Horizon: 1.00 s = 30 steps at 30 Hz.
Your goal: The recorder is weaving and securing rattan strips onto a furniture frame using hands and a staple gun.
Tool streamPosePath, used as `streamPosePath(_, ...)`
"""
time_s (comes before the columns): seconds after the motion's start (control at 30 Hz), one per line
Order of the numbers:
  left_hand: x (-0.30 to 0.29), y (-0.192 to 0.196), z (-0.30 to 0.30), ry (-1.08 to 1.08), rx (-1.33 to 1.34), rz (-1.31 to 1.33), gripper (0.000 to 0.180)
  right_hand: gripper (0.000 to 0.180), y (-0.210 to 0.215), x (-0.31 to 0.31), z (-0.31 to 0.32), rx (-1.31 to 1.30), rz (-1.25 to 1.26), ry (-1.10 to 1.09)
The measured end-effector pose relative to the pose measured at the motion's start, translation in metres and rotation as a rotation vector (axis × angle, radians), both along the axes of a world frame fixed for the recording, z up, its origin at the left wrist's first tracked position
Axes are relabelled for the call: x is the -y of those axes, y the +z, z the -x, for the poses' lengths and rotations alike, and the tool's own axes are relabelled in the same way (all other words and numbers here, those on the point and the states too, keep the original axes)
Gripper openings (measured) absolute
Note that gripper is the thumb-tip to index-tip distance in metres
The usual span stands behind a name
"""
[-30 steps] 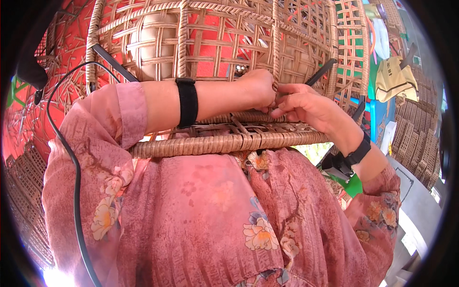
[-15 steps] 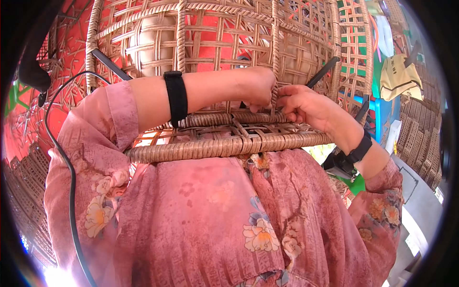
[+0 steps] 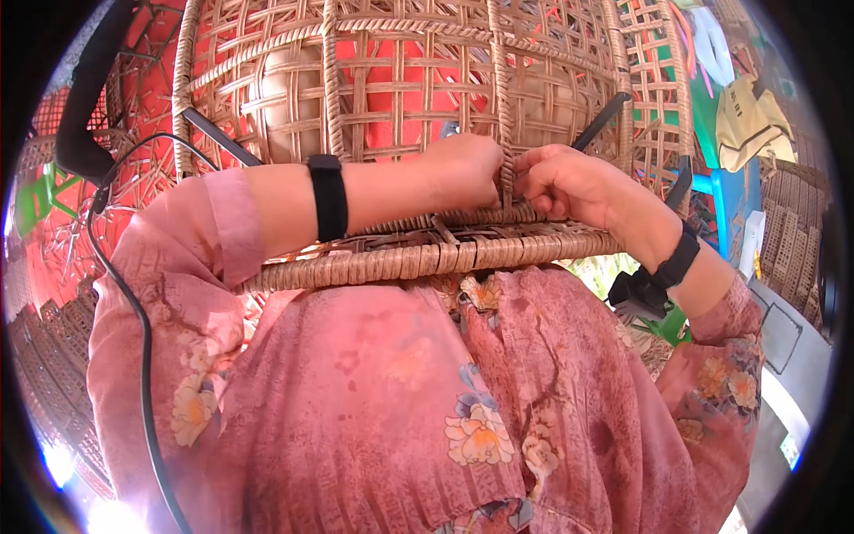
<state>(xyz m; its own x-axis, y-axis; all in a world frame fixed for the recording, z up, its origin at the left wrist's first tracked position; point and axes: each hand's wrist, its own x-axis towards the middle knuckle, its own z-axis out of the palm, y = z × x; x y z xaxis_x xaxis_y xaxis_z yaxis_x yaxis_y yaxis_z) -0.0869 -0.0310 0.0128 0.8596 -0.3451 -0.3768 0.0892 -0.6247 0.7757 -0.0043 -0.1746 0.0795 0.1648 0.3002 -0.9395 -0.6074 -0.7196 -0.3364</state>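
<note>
A large openwork wicker basket (image 3: 382, 89) of brown woven strips rests across my lap, its thick wrapped rim (image 3: 427, 256) nearest my body. My left hand (image 3: 464, 169) is closed in a fist against a twisted wicker rib (image 3: 503, 116) right of the middle. From the other side my right hand (image 3: 569, 185) comes up to the same rib, fingers curled and tips close together beside it. The hands almost meet there. Whatever either hand pinches is hidden behind the knuckles and fingers.
Dark bars slant against the basket's sides, one at left (image 3: 218, 138), another at right (image 3: 600, 122). A black cable (image 3: 142, 356) runs down past my left sleeve. At right hang a cream bag (image 3: 752, 125) and a blue stool (image 3: 719, 209). Wicker scraps litter the red ground at left.
The whole view has shifted slightly. The basket's near rim appears a little higher, and my left fist has come a little lower and left. Both hands stay at the same rib.
</note>
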Motion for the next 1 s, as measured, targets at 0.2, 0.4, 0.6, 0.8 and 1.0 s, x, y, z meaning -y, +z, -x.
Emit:
streamPosePath(0.2, -0.002, 0.018, -0.008, -0.001, 0.000, -0.109, 0.026, 0.011, 0.000, 0.002, -0.001, 0.010, -0.015, -0.026)
streamPosePath(0.4, 0.006, 0.004, 0.002, 0.082, 0.019, -0.087, 0.024, 0.038, -0.009, 0.009, -0.005, -0.018, -0.023, 0.022)
streamPosePath(0.6, 0.007, 0.011, 0.000, 0.056, 0.032, -0.144, 0.026, 0.037, -0.009, 0.008, -0.004, -0.002, -0.009, -0.005)
streamPosePath(0.8, -0.005, 0.026, -0.012, -0.199, -0.096, -0.089, 0.027, 0.007, -0.003, 0.005, 0.001, 0.061, -0.041, 0.019)
streamPosePath(1.0, -0.026, 0.094, -0.017, -0.390, -0.275, 0.030, 0.031, 0.007, -0.006, 0.012, 0.000, 0.088, -0.038, -0.010)
